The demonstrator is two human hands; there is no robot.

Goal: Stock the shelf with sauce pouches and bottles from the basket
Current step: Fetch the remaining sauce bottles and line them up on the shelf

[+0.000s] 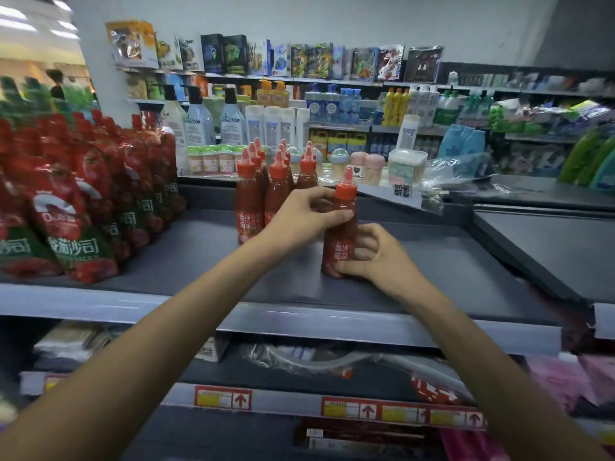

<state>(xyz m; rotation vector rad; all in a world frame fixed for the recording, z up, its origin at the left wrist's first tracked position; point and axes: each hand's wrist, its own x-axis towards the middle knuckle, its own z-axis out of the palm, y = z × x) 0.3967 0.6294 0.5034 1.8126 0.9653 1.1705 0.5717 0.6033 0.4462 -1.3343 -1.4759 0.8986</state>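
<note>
"Red-capped sauce bottle (339, 234) — where does it sit against the standing bottles (263, 188)?"

"Just to their right and nearer the front edge. It's upright, with its base on or barely above the grey shelf (432, 261); I can't tell which. Both hands are clamped on it: the left hand (299, 214) pinches it just under the cap, and the right hand (376, 257) curls round the bottom."

"So what could go wrong?"

"It's tall and narrow. Let go before the base is flat and it may tip — perhaps toward the standing bottles, which are packed close enough that one knock could topple several. Sliding it in too fast risks the same."

"And the pouches (76, 207)?"

"Well to the left of the standing bottles, leaning in rows. They're out of this bottle's reach, I'd judge, though a careless left forearm could brush them."

"The basket?"

"Not in view."
</note>
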